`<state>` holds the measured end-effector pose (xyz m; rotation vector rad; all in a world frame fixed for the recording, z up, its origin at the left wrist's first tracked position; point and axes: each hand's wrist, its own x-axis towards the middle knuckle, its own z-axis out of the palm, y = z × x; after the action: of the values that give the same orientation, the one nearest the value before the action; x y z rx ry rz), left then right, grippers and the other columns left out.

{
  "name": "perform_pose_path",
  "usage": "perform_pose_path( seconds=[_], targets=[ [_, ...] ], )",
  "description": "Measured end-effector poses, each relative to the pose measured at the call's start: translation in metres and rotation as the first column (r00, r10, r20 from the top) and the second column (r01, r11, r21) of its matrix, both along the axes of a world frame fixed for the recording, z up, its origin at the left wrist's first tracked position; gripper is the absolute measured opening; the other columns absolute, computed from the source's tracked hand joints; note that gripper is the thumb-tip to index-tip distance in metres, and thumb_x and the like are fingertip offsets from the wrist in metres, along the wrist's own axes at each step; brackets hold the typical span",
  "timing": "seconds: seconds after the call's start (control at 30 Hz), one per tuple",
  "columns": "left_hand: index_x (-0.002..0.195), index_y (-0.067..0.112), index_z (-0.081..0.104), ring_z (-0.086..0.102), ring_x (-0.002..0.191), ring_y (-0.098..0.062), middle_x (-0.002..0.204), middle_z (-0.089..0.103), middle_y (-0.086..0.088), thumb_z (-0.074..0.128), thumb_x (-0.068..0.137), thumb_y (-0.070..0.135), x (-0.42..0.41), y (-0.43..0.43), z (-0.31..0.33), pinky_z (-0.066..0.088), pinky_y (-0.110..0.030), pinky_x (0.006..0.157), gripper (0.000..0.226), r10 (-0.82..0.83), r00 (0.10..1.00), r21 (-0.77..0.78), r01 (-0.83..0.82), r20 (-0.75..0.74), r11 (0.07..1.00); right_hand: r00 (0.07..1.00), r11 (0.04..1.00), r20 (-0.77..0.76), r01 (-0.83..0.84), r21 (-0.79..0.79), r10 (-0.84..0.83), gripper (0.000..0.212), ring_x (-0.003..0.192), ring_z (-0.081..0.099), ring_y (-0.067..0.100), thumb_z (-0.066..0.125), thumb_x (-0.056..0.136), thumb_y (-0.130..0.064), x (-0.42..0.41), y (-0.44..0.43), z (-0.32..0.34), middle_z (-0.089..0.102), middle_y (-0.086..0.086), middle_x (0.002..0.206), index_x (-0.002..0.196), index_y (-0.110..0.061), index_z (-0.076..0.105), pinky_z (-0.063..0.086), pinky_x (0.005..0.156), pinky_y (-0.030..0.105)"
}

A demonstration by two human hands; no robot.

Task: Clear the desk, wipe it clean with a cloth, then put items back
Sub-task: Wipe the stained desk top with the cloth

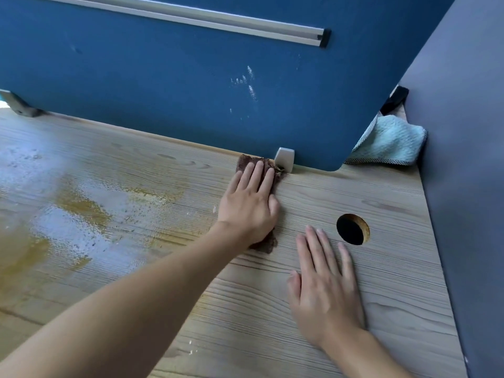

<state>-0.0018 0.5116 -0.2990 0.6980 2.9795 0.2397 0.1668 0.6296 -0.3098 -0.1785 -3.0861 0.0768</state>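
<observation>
1. Wood-grain desk (354,336) backs onto a blue felt partition (163,77), with wet streaks well left of the grey metal bracket (284,159).
2. Left hand (249,203), fingers straight and together, presses a brown rag (245,162) flat, far end touching that bracket.
3. Right hand (324,287) lies spread flat, nearside of the bracket, holding nothing.
4. The rag runs lengthwise under the left palm. Guessing it'll sweep right past the bracket next.

Brown cloth (246,162). Pale wood-grain counter (354,282), yellowish wet patch (81,208). Blue partition (163,85), white scuffs. Grey side panel (463,159). Light-blue towel (392,140), checked edging.
</observation>
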Motion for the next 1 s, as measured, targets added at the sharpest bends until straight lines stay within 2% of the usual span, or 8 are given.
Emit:
perform_pose_path(
  seconds=[0.17, 0.37, 0.47, 0.6, 0.67, 0.77, 0.83, 1.0],
  targets=[
    [0.159, 0.030, 0.008, -0.011, 0.152, -0.011, 0.165, -0.005, 0.005, 0.010, 0.097, 0.047, 0.046, -0.033, 0.001, -0.004, -0.033, 0.124, 0.065, -0.371, 0.929, 0.015, 0.371, 0.004, 0.929, 1.000, 1.000, 0.013, -0.001, -0.009, 0.002, 0.067, 0.150, 0.025, 0.023, 0.034, 0.090, -0.037, 0.000, 0.000, 0.002, 0.031, 0.009, 0.160, 0.149, -0.008, 0.042, 0.027, 0.117, 0.055],
    [0.160, 0.024, 0.009, -0.005, 0.154, -0.017, 0.167, 0.001, -0.002, 0.009, 0.095, 0.046, -0.008, -0.022, -0.003, -0.002, -0.036, 0.125, 0.068, 0.006, 1.000, -0.019, -0.006, -0.003, 1.000, 1.000, 1.000, 0.013, 0.009, -0.014, -0.009, 0.066, 0.151, 0.023, 0.022, 0.030, 0.092, -0.037, 0.000, 0.001, 0.002, 0.029, 0.008, 0.161, 0.152, -0.009, 0.038, 0.024, 0.118, 0.054],
    [0.160, 0.022, 0.010, -0.006, 0.154, -0.017, 0.167, 0.003, -0.003, 0.008, 0.097, 0.047, 0.037, -0.033, -0.001, 0.000, -0.037, 0.125, 0.068, -0.171, 0.985, -0.027, 0.170, -0.028, 0.985, 1.000, 1.000, 0.026, 0.012, -0.021, -0.012, 0.067, 0.151, 0.023, 0.022, 0.031, 0.090, -0.037, -0.001, -0.001, 0.003, 0.029, 0.008, 0.161, 0.151, -0.009, 0.040, 0.024, 0.118, 0.054],
    [0.160, 0.024, 0.012, -0.007, 0.154, -0.016, 0.166, -0.001, 0.000, 0.016, 0.100, 0.046, 0.079, -0.066, 0.000, 0.001, -0.036, 0.125, 0.064, -0.444, 0.896, -0.006, 0.444, 0.017, 0.896, 1.000, 1.000, 0.027, 0.007, -0.019, -0.006, 0.068, 0.150, 0.023, 0.022, 0.033, 0.089, -0.038, 0.000, -0.002, 0.004, 0.030, 0.008, 0.161, 0.150, -0.009, 0.041, 0.024, 0.118, 0.054],
    [0.159, 0.027, 0.016, -0.002, 0.154, -0.016, 0.167, 0.004, -0.001, 0.016, 0.098, 0.045, 0.050, -0.063, -0.001, 0.002, -0.035, 0.125, 0.064, -0.383, 0.924, -0.016, 0.383, 0.004, 0.923, 1.000, 1.000, 0.016, 0.013, -0.022, -0.013, 0.067, 0.150, 0.025, 0.022, 0.032, 0.089, -0.037, -0.001, -0.001, 0.003, 0.031, 0.009, 0.160, 0.149, -0.009, 0.042, 0.024, 0.118, 0.054],
    [0.160, 0.023, 0.011, -0.003, 0.154, -0.019, 0.167, 0.004, -0.005, 0.011, 0.097, 0.045, 0.009, -0.048, 0.001, -0.001, -0.036, 0.125, 0.066, -0.039, 0.999, -0.035, 0.039, -0.001, 0.999, 1.000, 1.000, 0.026, 0.006, -0.023, -0.005, 0.067, 0.151, 0.020, 0.021, 0.028, 0.092, -0.038, 0.000, -0.001, 0.003, 0.027, 0.008, 0.162, 0.152, -0.010, 0.037, 0.022, 0.119, 0.053],
    [0.160, 0.022, 0.005, -0.008, 0.153, -0.019, 0.167, -0.002, -0.004, 0.006, 0.096, 0.045, 0.018, -0.041, -0.002, -0.003, -0.037, 0.125, 0.068, 0.011, 1.000, -0.044, -0.011, 0.010, 0.999, 1.000, 1.000, 0.022, 0.011, -0.018, -0.011, 0.067, 0.152, 0.018, 0.021, 0.028, 0.092, -0.038, 0.000, -0.001, 0.002, 0.025, 0.008, 0.163, 0.152, -0.010, 0.035, 0.021, 0.120, 0.053],
    [0.160, 0.021, 0.011, -0.008, 0.154, -0.019, 0.166, -0.001, -0.003, 0.015, 0.100, 0.046, 0.110, -0.071, 0.000, 0.002, -0.038, 0.125, 0.065, -0.410, 0.912, -0.020, 0.409, -0.014, 0.912, 1.000, 1.000, 0.020, 0.006, -0.028, -0.005, 0.068, 0.151, 0.021, 0.021, 0.028, 0.091, -0.039, -0.001, 0.000, 0.003, 0.029, 0.008, 0.161, 0.150, -0.009, 0.039, 0.021, 0.119, 0.053]
  ],
)
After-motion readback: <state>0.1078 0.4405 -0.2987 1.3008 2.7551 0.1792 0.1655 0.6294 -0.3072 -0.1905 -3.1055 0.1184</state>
